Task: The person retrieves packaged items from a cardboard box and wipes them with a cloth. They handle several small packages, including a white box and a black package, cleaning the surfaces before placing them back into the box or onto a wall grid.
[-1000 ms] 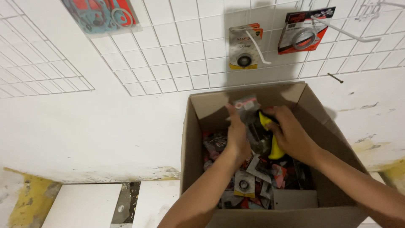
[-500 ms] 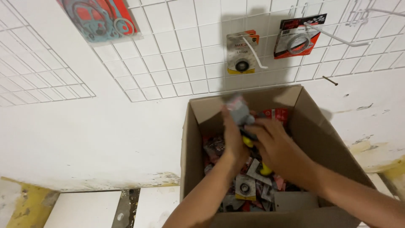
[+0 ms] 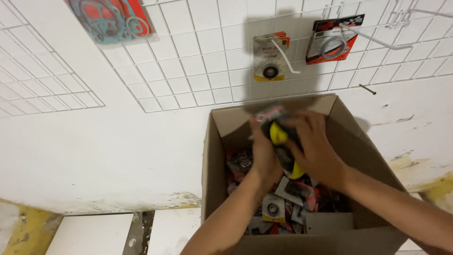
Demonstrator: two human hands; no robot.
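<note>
An open cardboard box (image 3: 214, 156) stands against a white wall, filled with several small carded parts packets (image 3: 283, 208). Both my hands are above its middle. My left hand (image 3: 262, 153) grips a blurred packet (image 3: 266, 114) at the top. My right hand (image 3: 314, 148) is closed around a yellow and black object (image 3: 282, 141) held between the two hands. The hands touch each other around these items.
A white wire grid panel (image 3: 198, 71) on the wall carries a hook with a yellow carded packet (image 3: 270, 57), a red-black packet with a ring (image 3: 332, 40) and a red-blue gasket pack (image 3: 111, 19). A bare hook (image 3: 377, 40) sticks out at right. White floor tiles (image 3: 89, 233) lie below left.
Both hands have risen a little inside the box and come together, with the blurred packet and the yellow and black object lifted toward the box's back wall.
</note>
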